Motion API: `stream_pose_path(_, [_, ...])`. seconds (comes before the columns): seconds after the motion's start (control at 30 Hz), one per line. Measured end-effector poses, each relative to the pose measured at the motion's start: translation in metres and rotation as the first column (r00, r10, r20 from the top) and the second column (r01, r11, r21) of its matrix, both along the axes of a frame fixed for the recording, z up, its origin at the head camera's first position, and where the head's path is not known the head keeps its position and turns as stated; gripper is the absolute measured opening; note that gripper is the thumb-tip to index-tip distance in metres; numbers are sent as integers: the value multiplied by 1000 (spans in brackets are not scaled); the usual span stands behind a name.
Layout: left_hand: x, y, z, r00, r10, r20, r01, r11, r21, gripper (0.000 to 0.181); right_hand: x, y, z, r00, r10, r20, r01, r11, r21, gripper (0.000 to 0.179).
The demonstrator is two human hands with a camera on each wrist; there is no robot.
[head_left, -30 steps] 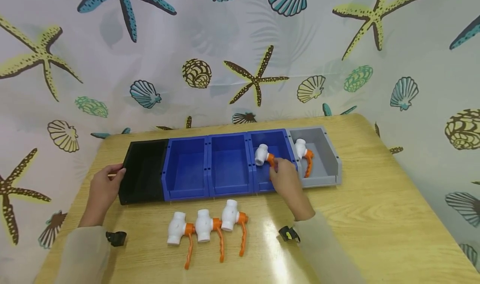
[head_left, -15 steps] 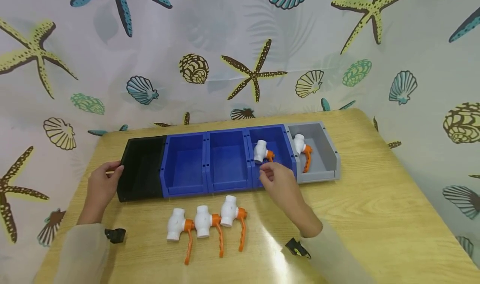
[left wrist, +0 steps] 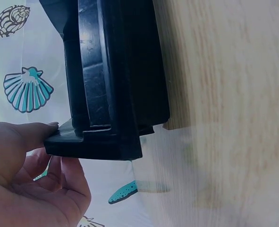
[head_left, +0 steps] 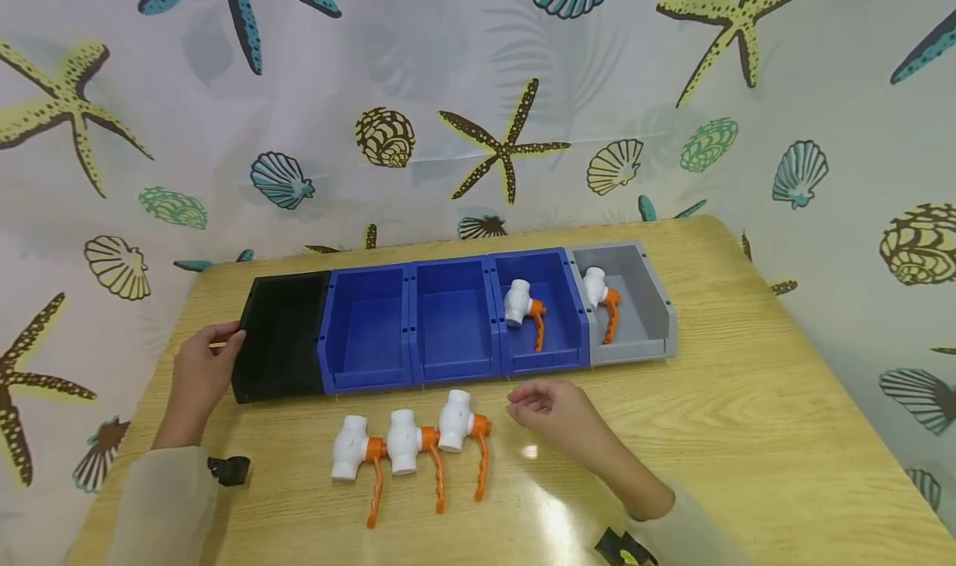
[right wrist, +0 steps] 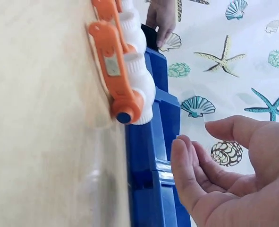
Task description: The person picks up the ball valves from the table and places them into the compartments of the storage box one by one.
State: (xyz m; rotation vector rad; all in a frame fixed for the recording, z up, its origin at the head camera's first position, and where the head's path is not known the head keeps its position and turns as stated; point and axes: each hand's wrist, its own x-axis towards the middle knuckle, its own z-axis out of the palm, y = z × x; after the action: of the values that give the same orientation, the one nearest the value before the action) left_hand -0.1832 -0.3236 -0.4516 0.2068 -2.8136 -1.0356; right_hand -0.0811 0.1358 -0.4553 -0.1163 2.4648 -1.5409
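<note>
My left hand (head_left: 203, 368) grips the left wall of a black bin (head_left: 284, 342); in the left wrist view the thumb lies over the rim of that bin (left wrist: 115, 94), fingers beneath it. My right hand (head_left: 558, 415) holds nothing, its fingers loosely bent above the table. Just left of it lies a white ball valve (head_left: 456, 423) with an orange lever. Two matching ball valves, a middle one (head_left: 404, 441) and a left one (head_left: 349, 450), continue the row. In the right wrist view, the nearest ball valve (right wrist: 141, 85) appears beyond the right fingertips.
Three blue bins stand joined in a row: a left one (head_left: 369, 334), a middle one (head_left: 453, 325) and a right one (head_left: 562, 334) holding a ball valve (head_left: 517, 303). A grey bin (head_left: 644, 313) at the right end holds another ball valve (head_left: 595, 287). A patterned curtain hangs behind.
My right hand has let go of the ball valve in the right blue bin and drawn back toward the table's front. The left hand keeps its grip on the black bin.
</note>
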Motion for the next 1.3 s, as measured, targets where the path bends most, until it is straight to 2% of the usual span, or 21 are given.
stream_pose_path(0.1, [0,0,0,1000,7,7,-7,1000,5,45,11,0,-5,996,83,43,-83,996,-23,14])
stream_pose_path(0.2, [-1,0,-1,1000,9,17,-9,1000,13,46,21,-1,-9,981,149,127,-134,984,-118,17])
stream_pose_path(0.3, [0,1,0,1000,7,27,-8,1000,19,46,29,-2,-13,964,183,193,-140,966,-216,18])
stream_pose_path(0.4, [0,1,1,1000,2,24,-2,1000,15,46,33,-5,-17,959,191,207,-141,962,-235,18])
stream_pose_path(0.63, [0,1,1,1000,-5,18,5,1000,9,46,39,-18,-25,965,208,159,-189,974,-122,22])
stream_pose_path(0.87, [0,0,1,1000,-8,23,7,1000,11,47,44,-30,-26,971,215,107,-214,977,-21,21])
stream_pose_path(1.07, [-2,0,3,1000,-12,17,12,1000,18,47,44,-36,-26,977,202,67,-204,979,17,18])
stream_pose_path(1.3, [-4,0,3,1000,-6,20,5,1000,23,46,42,-42,-26,979,203,-2,-202,973,115,19])
